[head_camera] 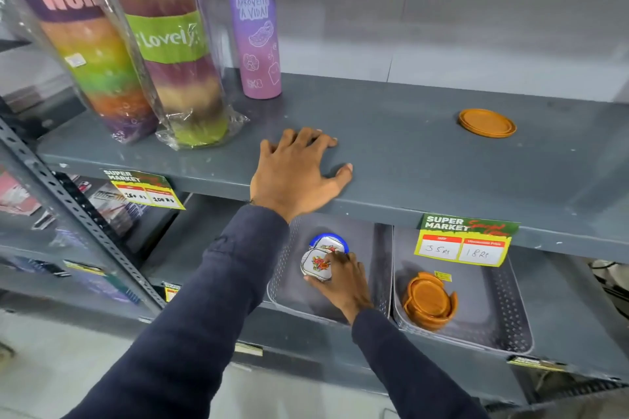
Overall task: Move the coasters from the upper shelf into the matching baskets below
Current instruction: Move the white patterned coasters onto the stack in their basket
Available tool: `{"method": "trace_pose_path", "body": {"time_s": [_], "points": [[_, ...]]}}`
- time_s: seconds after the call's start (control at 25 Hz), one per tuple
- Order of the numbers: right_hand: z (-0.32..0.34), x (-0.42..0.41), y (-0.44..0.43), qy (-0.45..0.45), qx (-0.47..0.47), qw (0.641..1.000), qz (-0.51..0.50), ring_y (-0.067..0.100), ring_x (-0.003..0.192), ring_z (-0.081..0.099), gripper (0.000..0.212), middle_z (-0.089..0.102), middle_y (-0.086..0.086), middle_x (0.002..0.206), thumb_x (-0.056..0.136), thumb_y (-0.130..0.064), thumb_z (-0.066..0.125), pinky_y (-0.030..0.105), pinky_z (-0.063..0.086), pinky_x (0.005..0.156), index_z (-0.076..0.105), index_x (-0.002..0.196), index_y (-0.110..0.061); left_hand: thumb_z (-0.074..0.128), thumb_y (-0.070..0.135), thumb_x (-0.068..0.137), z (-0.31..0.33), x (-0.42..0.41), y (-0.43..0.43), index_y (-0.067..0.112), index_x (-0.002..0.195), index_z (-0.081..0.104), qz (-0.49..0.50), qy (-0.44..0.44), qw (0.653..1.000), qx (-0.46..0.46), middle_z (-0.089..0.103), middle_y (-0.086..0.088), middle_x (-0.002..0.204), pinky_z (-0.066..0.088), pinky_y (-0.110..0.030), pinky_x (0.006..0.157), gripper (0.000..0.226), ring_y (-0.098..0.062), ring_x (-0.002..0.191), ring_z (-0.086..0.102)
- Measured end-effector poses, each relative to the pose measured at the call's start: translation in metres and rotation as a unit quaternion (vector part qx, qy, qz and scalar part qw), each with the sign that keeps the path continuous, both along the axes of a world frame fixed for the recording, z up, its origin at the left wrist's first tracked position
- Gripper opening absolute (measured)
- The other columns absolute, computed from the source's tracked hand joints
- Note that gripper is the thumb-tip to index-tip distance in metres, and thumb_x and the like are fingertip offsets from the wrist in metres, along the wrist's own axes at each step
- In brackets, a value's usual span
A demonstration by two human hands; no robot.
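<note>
My left hand (299, 170) lies flat and spread on the front of the grey upper shelf (408, 153), holding nothing. Below it, my right hand (343, 279) is inside the left grey basket (381, 248), fingers closed on a white floral coaster (318, 264). That coaster rests against a similar one with a blue rim (328, 241) behind it. A round orange coaster (487, 123) lies on the upper shelf at the right. The right grey basket (503, 303) holds a stack of orange coasters (430, 301) in an orange holder.
Two wrapped rolled mats (102, 44) and a purple bottle (257, 27) stand at the left of the upper shelf. Price tags (466, 241) hang from the shelf edge over the baskets. A perforated metal upright (75, 207) runs down the left.
</note>
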State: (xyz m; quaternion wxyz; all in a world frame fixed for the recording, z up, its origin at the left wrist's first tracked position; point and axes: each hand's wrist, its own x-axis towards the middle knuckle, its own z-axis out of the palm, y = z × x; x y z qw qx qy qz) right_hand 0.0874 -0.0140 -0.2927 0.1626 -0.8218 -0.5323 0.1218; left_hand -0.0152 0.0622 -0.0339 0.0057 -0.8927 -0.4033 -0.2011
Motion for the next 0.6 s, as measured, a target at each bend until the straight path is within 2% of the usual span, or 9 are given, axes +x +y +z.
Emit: {"method": "trace_pose_path", "body": {"time_s": [0.2, 0.24, 0.4, 0.6], "points": [[-0.001, 0.006, 0.01, 0.004, -0.017, 1.0, 0.001, 0.032, 0.134, 0.034, 0.074, 0.029, 0.005, 0.155, 0.068, -0.072, 0.064, 0.043, 0.04, 0.105, 0.063, 0.121, -0.021, 0.035, 0.067, 0.083, 0.0, 0.0, -0.001, 0.036, 0.133, 0.05, -0.001, 0.003, 1.0, 0.005, 0.048, 0.013, 0.141, 0.027, -0.041, 0.094, 0.061, -0.018, 0.127, 0.041], [-0.002, 0.007, 0.012, 0.021, -0.021, 1.0, -0.002, 0.034, 0.135, 0.034, 0.074, 0.028, 0.006, 0.156, 0.067, -0.072, 0.066, 0.044, 0.041, 0.107, 0.063, 0.121, -0.021, 0.035, 0.067, 0.083, 0.0, -0.001, -0.002, 0.035, 0.133, 0.051, 0.0, 0.003, 1.0, 0.007, 0.048, 0.013, 0.14, 0.026, -0.04, 0.093, 0.061, -0.018, 0.127, 0.041], [-0.003, 0.014, 0.014, 0.054, -0.037, 0.998, -0.003, 0.032, 0.129, 0.044, 0.072, 0.047, 0.008, 0.144, 0.07, -0.062, 0.074, 0.041, 0.043, 0.104, 0.059, 0.127, -0.021, 0.035, 0.066, 0.083, 0.001, -0.001, -0.002, 0.034, 0.133, 0.051, -0.002, 0.004, 1.0, 0.015, 0.05, 0.012, 0.139, 0.028, -0.041, 0.092, 0.061, -0.019, 0.126, 0.043], [-0.004, 0.02, 0.013, 0.063, -0.042, 0.997, 0.005, 0.033, 0.129, 0.04, 0.07, 0.04, 0.009, 0.152, 0.079, -0.049, 0.076, 0.037, 0.042, 0.107, 0.056, 0.137, -0.017, 0.034, 0.067, 0.083, 0.002, -0.001, -0.003, 0.035, 0.134, 0.05, 0.0, 0.01, 1.0, 0.011, 0.049, 0.012, 0.139, 0.028, -0.041, 0.093, 0.062, -0.019, 0.126, 0.042]]}}
